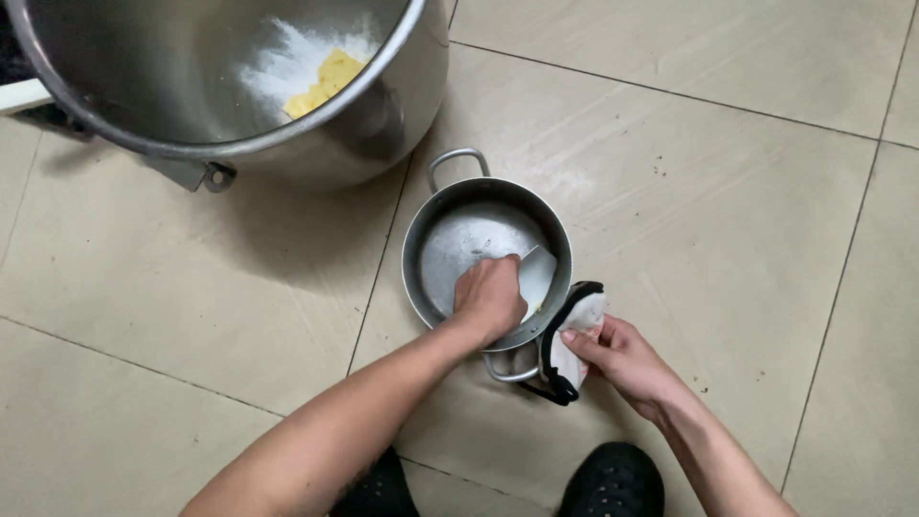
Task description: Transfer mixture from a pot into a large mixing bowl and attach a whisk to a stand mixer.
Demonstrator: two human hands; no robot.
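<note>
A small steel pot (426, 225) with two loop handles stands on the tiled floor. My left hand (488, 297) reaches inside it and grips a flat white scraper (536, 273) pressed against the pot's inner wall. My right hand (617, 354) holds a white cloth with black trim (572, 335) against the pot's near rim, beside the near handle (507, 371). The pot's bottom looks bare and dull grey.
A large steel mixing bowl (383, 105) stands at the upper left, holding white powder (287, 62) and a yellow lump (325, 81). Beige floor tiles (718, 191) surround everything. Two black shoes (613, 479) show at the bottom edge.
</note>
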